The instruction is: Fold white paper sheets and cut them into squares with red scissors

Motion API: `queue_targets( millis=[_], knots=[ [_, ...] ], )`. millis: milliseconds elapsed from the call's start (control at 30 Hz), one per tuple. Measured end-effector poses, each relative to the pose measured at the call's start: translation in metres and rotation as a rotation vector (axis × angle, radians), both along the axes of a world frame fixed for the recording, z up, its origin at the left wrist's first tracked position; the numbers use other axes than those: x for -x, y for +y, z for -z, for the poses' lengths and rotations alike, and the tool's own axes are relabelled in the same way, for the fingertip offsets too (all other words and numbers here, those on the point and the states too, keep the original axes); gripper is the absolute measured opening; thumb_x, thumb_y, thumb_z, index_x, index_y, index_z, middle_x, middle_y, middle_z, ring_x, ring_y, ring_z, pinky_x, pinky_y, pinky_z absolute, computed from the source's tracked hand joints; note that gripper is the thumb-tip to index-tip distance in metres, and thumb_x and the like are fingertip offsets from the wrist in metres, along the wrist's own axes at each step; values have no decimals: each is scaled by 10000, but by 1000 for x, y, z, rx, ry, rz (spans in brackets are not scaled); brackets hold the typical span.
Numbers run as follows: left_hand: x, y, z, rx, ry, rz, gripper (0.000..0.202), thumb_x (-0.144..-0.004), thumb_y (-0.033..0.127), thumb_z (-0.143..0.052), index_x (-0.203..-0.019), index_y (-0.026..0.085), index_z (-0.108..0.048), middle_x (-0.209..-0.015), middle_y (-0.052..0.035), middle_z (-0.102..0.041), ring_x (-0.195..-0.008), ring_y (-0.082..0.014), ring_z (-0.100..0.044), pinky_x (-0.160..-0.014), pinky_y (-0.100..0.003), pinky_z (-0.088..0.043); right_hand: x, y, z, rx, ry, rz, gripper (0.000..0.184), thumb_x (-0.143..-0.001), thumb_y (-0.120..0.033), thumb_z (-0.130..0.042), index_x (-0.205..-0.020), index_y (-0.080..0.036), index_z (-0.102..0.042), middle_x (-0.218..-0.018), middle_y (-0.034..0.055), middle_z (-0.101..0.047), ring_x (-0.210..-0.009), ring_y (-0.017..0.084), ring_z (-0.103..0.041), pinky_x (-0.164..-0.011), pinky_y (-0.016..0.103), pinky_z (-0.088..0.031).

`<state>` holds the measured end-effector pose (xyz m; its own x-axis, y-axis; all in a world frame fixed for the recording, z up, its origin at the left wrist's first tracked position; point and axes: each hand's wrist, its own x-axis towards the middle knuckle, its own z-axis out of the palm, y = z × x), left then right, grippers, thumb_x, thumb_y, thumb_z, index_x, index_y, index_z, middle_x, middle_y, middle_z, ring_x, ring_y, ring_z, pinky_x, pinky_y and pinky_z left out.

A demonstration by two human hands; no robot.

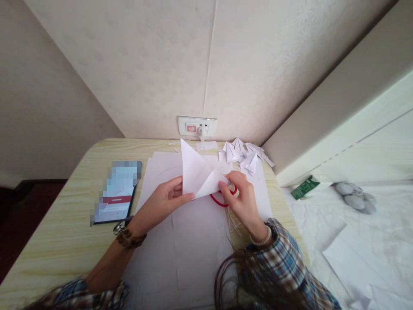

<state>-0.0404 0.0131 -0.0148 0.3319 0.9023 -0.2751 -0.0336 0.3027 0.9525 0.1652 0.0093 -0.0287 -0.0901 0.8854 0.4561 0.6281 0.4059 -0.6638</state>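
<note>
A piece of white paper (pixel 195 170), partly folded over with one point sticking up, is held between my two hands above the table. My left hand (pixel 167 196) pinches its lower left edge, the thumb in front and the fingers behind. At the right end, my right hand (pixel 240 193) grips a corner between thumb and fingers. Just below the paper, red scissors (pixel 220 201) show their handle loops, partly hidden by the paper and my right hand. White paper sheets (pixel 196 241) lie flat under my hands.
Several folded white paper pieces (pixel 238 150) are piled at the table's back right. A phone (pixel 118 193) lies on the left. Behind the table is a wall socket (pixel 197 127) with a plug. Right of the table, a green box (pixel 305 188) and paper sheets (pixel 358 258) lie on a white surface.
</note>
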Motion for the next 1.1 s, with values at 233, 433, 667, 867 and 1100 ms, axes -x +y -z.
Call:
queue_targets(
  millis=[233, 433, 667, 867, 1100],
  knots=[
    [-2, -1, 1, 50, 2, 44, 266, -632, 161, -773, -893, 192, -735, -803, -39, -766, -754, -223, -701, -761, -314, -532, -2, 0, -3, -42, -39, 9, 194, -843, -207, -500, -653, -219, -464, -623, -5, -511, -670, 191, -489, -730, 354, -395],
    [-7, -3, 2, 65, 14, 4, 216, -605, 153, -787, -813, 172, -734, -720, -30, -754, -694, -212, -688, -732, -315, -532, -2, -1, -3, -57, 17, 61, 29, -833, -238, -551, -848, -214, -555, -844, 44, -575, -866, 232, -528, -812, 398, -415],
    [-10, -5, -5, 45, 10, -132, 247, -604, 203, -805, -836, 176, -726, -752, -46, -760, -769, -238, -701, -737, -313, -541, 1, 1, 10, 192, 518, 34, 584, -786, -427, -633, -1276, -226, -387, -1302, 137, -498, -1106, 238, -545, -824, 372, -525],
    [-16, -9, -6, 62, 19, -108, 214, -608, 243, -809, -794, 173, -730, -723, -47, -755, -707, -241, -699, -746, -349, -549, 19, -7, 3, 569, 777, -100, 320, -746, -328, -690, -1022, -174, -638, -1014, 84, -721, -933, 237, -667, -807, 365, -540],
    [-15, -9, 0, 117, 18, 4, 141, -705, 290, -743, -775, 168, -728, -792, -65, -766, -788, -243, -718, -722, -325, -570, 20, -6, 0, 558, 863, -14, 188, -709, -308, -711, -811, -166, -642, -794, 31, -709, -714, 176, -630, -639, 290, -515]
  ],
)
